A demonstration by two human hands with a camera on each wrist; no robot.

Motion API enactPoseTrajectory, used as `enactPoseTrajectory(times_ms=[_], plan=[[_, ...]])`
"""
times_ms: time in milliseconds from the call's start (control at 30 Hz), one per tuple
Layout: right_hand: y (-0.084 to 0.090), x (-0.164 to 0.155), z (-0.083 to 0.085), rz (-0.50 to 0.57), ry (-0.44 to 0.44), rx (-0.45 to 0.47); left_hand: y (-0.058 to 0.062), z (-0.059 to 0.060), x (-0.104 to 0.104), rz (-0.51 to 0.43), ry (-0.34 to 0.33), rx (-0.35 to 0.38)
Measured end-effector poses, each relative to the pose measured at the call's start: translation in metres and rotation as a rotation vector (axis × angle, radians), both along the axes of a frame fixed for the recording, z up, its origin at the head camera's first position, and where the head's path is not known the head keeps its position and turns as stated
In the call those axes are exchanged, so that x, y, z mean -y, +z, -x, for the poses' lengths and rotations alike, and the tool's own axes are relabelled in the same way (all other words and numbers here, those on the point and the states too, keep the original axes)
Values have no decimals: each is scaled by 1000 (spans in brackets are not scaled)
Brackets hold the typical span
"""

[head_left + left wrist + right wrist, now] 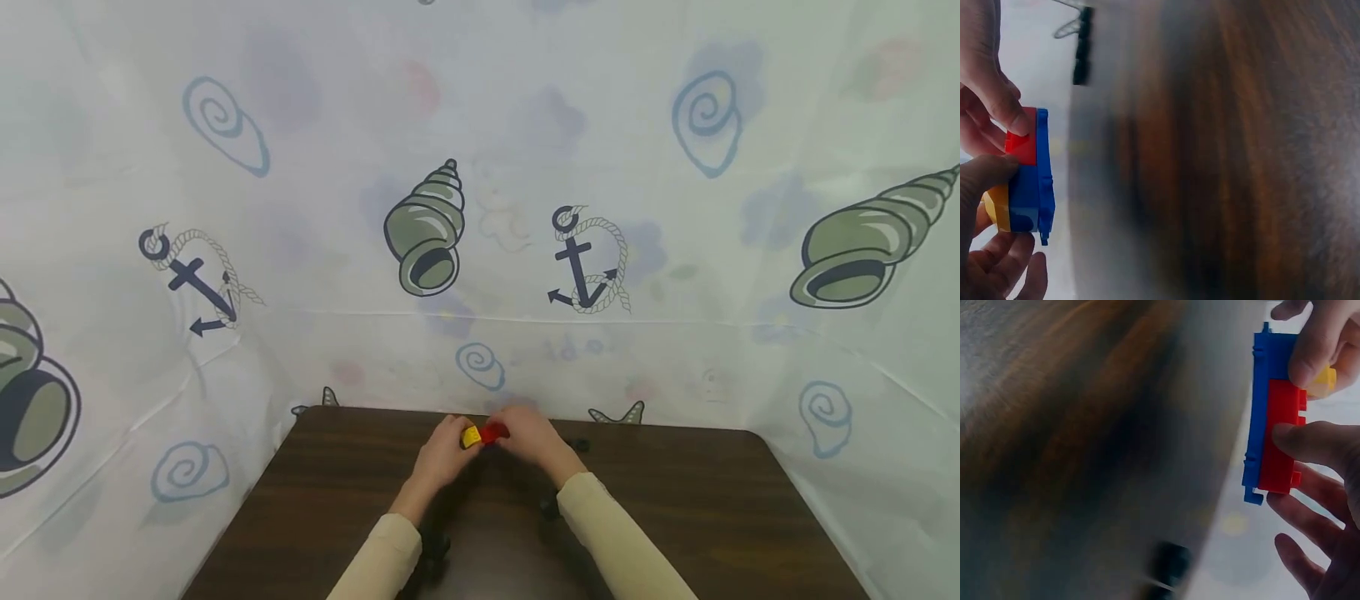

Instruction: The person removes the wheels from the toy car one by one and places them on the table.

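A dark wooden table (675,500) stands against a seashell-and-anchor printed curtain (525,167). Above its far edge, the left hand (442,454) and right hand (536,442) pinch a blue, red and yellow brick stack (483,435) between curled fingers.

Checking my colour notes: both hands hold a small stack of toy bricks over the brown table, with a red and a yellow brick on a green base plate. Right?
Not quite: the base plate is blue, not green, as the right wrist view shows. The rest holds: both hands, left hand and right hand, hold the red brick and yellow brick over the brown table.
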State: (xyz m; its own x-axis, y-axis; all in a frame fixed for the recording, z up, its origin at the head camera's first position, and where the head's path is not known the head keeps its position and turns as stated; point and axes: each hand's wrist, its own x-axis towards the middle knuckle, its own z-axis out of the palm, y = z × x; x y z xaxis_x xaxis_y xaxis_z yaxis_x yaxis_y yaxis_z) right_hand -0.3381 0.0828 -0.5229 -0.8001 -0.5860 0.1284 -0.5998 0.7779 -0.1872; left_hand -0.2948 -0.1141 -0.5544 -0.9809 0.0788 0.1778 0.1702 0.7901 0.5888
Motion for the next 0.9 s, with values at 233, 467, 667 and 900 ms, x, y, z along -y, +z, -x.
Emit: enactPoseTrajectory(times_ms=[233,467,667,900], plan=[[-28,10,6,13,-72,95,-24,9,4,-2,20,47],[-34,12,9,24,-84,108,-34,14,2,-36,40,63],[-34,14,8,25,-99,115,-34,10,0,-37,60,83],[-38,11,7,28,-92,93,-35,9,-2,9,75,39]])
